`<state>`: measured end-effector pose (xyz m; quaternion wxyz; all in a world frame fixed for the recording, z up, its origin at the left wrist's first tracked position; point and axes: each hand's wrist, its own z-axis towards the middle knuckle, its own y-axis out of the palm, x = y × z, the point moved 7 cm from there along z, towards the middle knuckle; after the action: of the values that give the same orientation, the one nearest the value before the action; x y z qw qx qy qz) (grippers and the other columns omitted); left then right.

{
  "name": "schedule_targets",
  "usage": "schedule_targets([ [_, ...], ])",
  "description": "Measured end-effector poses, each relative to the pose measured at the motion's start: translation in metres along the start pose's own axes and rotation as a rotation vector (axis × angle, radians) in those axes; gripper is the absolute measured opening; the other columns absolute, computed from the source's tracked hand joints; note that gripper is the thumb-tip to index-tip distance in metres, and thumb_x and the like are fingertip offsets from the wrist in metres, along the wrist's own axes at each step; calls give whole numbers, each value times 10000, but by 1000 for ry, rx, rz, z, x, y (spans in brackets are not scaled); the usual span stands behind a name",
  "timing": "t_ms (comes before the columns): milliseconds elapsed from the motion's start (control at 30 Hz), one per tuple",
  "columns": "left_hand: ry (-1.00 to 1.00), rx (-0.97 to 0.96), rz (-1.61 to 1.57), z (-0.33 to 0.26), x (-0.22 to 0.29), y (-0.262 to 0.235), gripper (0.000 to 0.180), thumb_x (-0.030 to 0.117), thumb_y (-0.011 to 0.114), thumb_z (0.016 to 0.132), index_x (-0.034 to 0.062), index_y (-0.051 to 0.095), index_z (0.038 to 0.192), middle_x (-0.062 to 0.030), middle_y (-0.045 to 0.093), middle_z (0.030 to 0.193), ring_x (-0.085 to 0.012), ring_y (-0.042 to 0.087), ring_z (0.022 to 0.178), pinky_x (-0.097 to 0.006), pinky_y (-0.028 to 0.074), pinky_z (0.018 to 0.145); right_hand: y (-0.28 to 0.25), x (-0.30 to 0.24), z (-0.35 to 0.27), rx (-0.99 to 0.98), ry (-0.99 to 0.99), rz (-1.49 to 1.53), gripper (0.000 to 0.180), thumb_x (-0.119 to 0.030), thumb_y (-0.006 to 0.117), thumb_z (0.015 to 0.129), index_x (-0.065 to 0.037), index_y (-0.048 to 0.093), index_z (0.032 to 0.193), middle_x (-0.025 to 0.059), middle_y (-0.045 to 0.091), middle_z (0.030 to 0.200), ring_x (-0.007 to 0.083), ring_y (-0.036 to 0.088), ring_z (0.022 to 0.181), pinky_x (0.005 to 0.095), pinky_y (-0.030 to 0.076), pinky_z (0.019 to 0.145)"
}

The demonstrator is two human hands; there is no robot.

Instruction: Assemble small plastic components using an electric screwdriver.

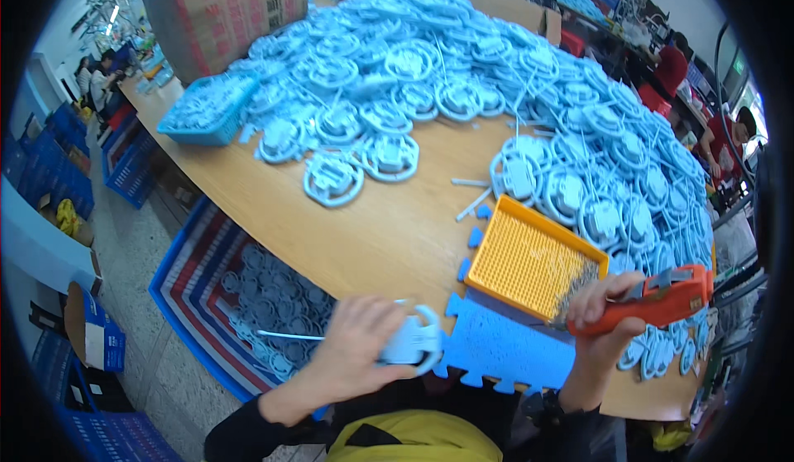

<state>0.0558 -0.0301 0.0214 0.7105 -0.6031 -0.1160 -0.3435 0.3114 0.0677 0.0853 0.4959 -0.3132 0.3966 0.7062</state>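
My left hand [356, 342] is closed around a light-blue plastic ring-shaped part [413, 342] with a flat housing in its middle, above the table's near edge. A thin pale rod [288, 335] sticks out to the left of that hand. My right hand [602, 313] grips an orange-red handheld power screwdriver [674, 299], its front end pointing left toward a yellow tray [517, 251]. Small metal screws [579, 287] lie in the tray's near right corner, close to the tool. Beneath and between my hands, a blue foam mat [504, 342] covers the table's near edge.
A large heap of similar light-blue parts [405, 61] covers the back and right of the wooden table [397, 222]. At the far left stand a blue basket [207, 110] of small pieces and a big wrapped package [219, 19]. A striped bin [203, 268] of grey-blue parts sits below the left edge.
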Motion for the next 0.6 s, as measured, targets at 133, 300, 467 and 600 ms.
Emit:
schedule_targets([
  [133, -65, 58, 283, 23, -44, -59, 886, 395, 806, 625, 70, 435, 1361, -165, 420, 1335, -394, 383, 1238, -515, 315, 1000, -9, 4, 10, 36, 35, 75, 668, -626, 687, 729, -57, 432, 969, 29, 464, 606, 136, 474, 473, 266, 408, 419],
  [300, 62, -8, 698, 143, -102, -52, 864, 384, 788, 651, 106, 416, 1380, -179, 348, 1422, -409, 297, 1334, -580, 274, 1029, -12, 12, 21, 1, -24, 101, 583, -515, 713, 788, -31, 440, 967, 57, 507, 628, 156, 507, 485, 262, 435, 429],
  [467, 229, -19, 699, 297, -110, -14, 762, 291, 752, 692, 122, 426, 1360, -169, 393, 1396, -379, 341, 1316, -563, 302, 1017, -25, 8, 33, 70, -83, 113, 614, -539, 703, 781, -26, 425, 970, 47, 495, 623, 150, 502, 484, 263, 441, 424],
  [600, 330, 12, 647, 391, -131, 28, 767, 274, 743, 702, 126, 403, 1373, -155, 463, 1328, -372, 408, 1260, -518, 338, 996, -36, 20, 37, 121, -71, 90, 625, -592, 691, 744, -59, 416, 922, 37, 482, 558, 153, 466, 396, 283, 423, 361],
])
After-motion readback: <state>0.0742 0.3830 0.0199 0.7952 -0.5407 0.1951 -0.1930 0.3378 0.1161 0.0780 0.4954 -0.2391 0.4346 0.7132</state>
